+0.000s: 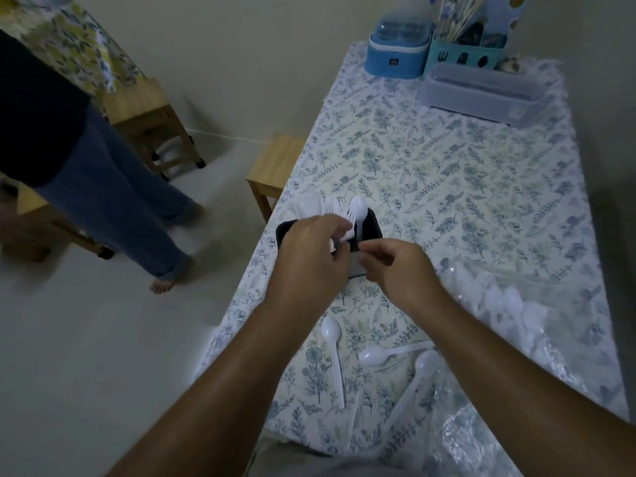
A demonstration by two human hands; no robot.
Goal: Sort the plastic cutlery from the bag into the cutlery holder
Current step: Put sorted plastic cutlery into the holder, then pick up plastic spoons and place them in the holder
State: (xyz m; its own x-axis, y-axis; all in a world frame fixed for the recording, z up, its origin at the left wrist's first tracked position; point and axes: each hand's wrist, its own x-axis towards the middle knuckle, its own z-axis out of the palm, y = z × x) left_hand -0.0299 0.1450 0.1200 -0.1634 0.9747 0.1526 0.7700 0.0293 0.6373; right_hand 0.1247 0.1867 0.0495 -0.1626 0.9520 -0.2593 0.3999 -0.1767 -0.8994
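Table: a long table under a white cloth printed with blue-green leaves and flowers point(430, 173); it bears everything below.
Clear plastic bag: a crinkled transparent bag point(537, 325) lies along the table's right side, near the right forearm; white plastic spoons and forks point(509, 301) show through it in a loose heap.
Lidded box: a translucent grey oblong plastic box point(481, 92) sits at the far end with its lid on; contents cannot be made out.
Blue case: a rounded blue container with a clear domed lid point(397, 51) stands at the far left corner, just beside the teal rack.
Teal rack: a teal plastic utensil rack with fork, knife and spoon cut-outs on its front point(461, 56) holds a fan of thin sticks and some dark items.
Cutlery holder: a black rectangular plastic holder point(373, 225) stands near the table's left edge, partly hidden by both hands; white forks point(339, 208) and one white spoon point(358, 206) stand upright in it, heads up.
Left hand: the left hand point(309, 253) hovers over the holder, fingers curled round a white piece of cutlery whose kind I cannot tell.
Right hand: the right hand point(395, 266) is just beside the left, fingertips pinched together at the holder's near rim; what it pinches is hidden.
Loose spoons: three white plastic spoons point(382, 354) lie flat on the cloth between the forearms, apart from each other.
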